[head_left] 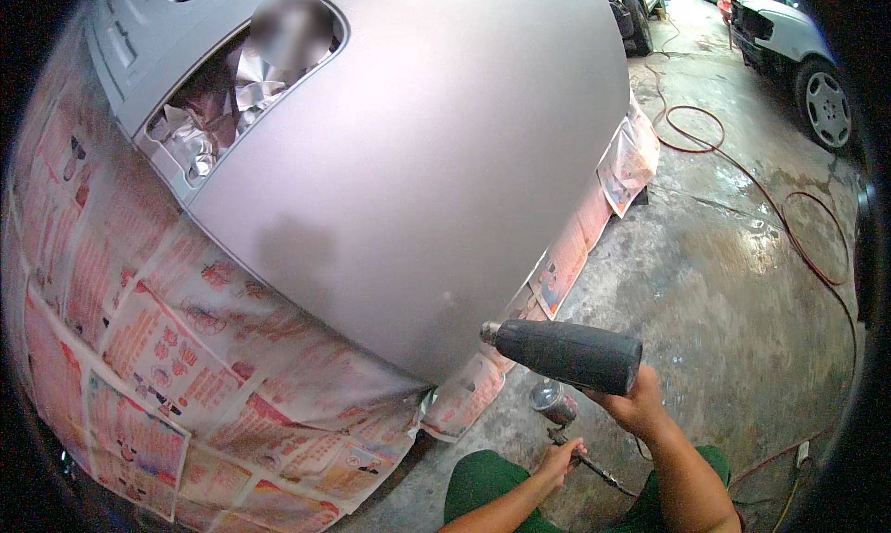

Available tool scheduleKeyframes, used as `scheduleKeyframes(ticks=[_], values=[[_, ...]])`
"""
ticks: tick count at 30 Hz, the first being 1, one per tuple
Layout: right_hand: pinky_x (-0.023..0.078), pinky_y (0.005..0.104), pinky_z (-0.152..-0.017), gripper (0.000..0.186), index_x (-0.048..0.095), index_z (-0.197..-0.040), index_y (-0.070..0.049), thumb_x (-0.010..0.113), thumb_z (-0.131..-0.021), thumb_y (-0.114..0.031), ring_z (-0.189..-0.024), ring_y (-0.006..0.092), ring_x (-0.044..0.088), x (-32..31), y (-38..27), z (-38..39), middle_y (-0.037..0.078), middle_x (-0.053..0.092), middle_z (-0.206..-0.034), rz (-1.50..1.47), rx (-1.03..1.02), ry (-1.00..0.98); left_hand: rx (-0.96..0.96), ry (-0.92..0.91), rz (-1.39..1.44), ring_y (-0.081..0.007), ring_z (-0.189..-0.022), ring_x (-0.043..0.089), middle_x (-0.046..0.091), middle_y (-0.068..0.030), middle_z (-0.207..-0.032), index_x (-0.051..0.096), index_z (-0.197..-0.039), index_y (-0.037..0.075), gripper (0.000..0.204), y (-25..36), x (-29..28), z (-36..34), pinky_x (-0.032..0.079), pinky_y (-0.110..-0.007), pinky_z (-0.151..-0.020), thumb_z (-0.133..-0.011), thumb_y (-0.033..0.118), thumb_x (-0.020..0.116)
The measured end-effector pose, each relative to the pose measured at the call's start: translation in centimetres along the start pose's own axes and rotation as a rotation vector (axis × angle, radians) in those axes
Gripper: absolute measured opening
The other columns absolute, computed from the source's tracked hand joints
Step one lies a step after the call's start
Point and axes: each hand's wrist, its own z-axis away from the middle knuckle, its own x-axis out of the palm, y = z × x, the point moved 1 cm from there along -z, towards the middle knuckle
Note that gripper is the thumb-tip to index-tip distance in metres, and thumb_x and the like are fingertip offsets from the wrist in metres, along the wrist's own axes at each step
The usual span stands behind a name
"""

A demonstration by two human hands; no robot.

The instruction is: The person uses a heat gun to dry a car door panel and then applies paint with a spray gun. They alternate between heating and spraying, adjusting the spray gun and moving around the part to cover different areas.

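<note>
My right hand (pixel 636 405) grips a dark heat gun (pixel 566 352), its metal nozzle pointing left at the lower edge of a grey, freshly coated car panel (pixel 418 162). Lower down, my left hand (pixel 561 459) is closed around a spray gun (pixel 557 408) with a shiny metal cup, held near my green trousers (pixel 483 482). Both forearms come up from the bottom edge.
Newspaper masking (pixel 148 338) covers the car body around the panel; crumpled foil (pixel 209 106) fills a window opening. A red hose (pixel 798 227) snakes over the wet concrete floor (pixel 724 292). A white car (pixel 798 51) stands at top right.
</note>
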Motion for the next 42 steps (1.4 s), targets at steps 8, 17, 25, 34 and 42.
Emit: scheduleKeyframes(ticks=[8, 17, 25, 34, 42], values=[[0.051, 0.0338, -0.084, 0.039, 0.066, -0.109, 0.000, 0.082, -0.075, -0.011, -0.092, 0.0199, 0.067, 0.5, 1.1, -0.1, 0.013, 0.071, -0.102, 0.047, -0.093, 0.116, 0.069, 0.014, -0.011, -0.0094, -0.066, 0.057, 0.070, -0.0008, -0.084, 0.066, -0.079, 0.013, 0.026, 0.4, 0.5, 0.6, 0.039, -0.026, -0.054, -0.087, 0.037, 0.068], [0.052, 0.0353, -0.085, 0.039, 0.066, -0.109, -0.003, 0.081, -0.075, -0.016, -0.097, 0.0260, 0.069, 0.0, 0.6, 0.1, 0.016, 0.071, -0.104, -0.047, 0.013, -0.041, 0.070, 0.070, 0.003, -0.0091, -0.067, 0.057, 0.069, -0.0003, -0.083, 0.066, -0.079, 0.014, 0.022, 0.9, 1.4, 1.7, 0.040, -0.026, -0.053, -0.086, 0.035, 0.068], [0.050, 0.0336, -0.087, 0.035, 0.066, -0.107, -0.001, 0.079, -0.076, -0.009, -0.095, 0.0197, 0.066, -0.7, 0.3, -0.3, 0.012, 0.071, -0.104, -0.089, -0.020, -0.050, 0.082, 0.049, -0.047, -0.0078, -0.064, 0.050, 0.066, 0.0010, -0.080, 0.067, -0.079, 0.012, 0.026, 1.1, 1.2, 1.7, 0.039, -0.026, -0.053, -0.086, 0.037, 0.068], [0.049, 0.0337, -0.088, 0.033, 0.067, -0.106, -0.001, 0.079, -0.076, -0.008, -0.093, 0.0176, 0.065, -0.4, 0.9, 0.0, 0.010, 0.071, -0.102, -0.012, 0.010, 0.062, 0.071, 0.076, -0.044, -0.0091, -0.064, 0.052, 0.069, -0.0008, -0.085, 0.067, -0.080, 0.012, 0.026, 1.3, 1.6, 2.3, 0.038, -0.026, -0.054, -0.085, 0.038, 0.068], [0.050, 0.0341, -0.086, 0.035, 0.066, -0.107, -0.001, 0.080, -0.076, -0.010, -0.094, 0.0195, 0.066, -0.6, 0.9, 0.0, 0.010, 0.070, -0.103, 0.002, -0.012, -0.047, 0.044, 0.034, -0.056, -0.0112, -0.076, 0.058, 0.069, -0.0003, -0.086, 0.066, -0.084, 0.014, 0.021, 1.0, 1.0, 1.7, 0.041, -0.029, -0.064, -0.087, 0.034, 0.066]])
